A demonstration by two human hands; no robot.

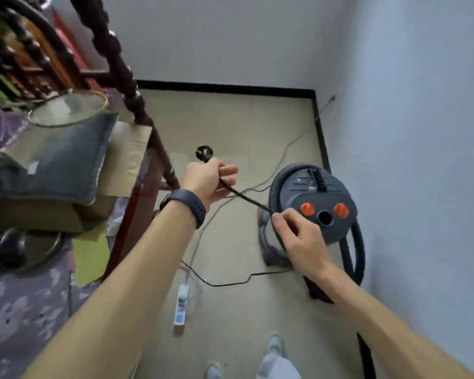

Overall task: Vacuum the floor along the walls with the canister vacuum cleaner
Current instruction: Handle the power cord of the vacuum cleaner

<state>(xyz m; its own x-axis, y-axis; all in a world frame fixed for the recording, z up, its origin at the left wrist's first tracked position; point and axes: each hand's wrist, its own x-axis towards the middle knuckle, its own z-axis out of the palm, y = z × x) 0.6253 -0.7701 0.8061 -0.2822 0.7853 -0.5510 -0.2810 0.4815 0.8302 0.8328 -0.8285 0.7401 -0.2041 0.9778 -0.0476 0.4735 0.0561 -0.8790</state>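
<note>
Cord (246, 199) stretches between both hands mid-frame. The left hand (205, 181) curls its fingers round it just below the plug (204, 153), and the right hand (298, 236) pinches it beside the vacuum cleaner (320, 198). The vacuum cleaner stands on the floor (230, 119) by the right wall (422, 132), hose (274, 187) looped around it. At upper left a glass bowl (69, 109) rests on a grey cushion (66, 160); its contents are unclear.

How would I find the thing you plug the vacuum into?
Start at the round grey vacuum cleaner by the right wall, then look left and nearer across the beige floor. The power strip lies there. It's the only long white bar among thin cables.
</note>
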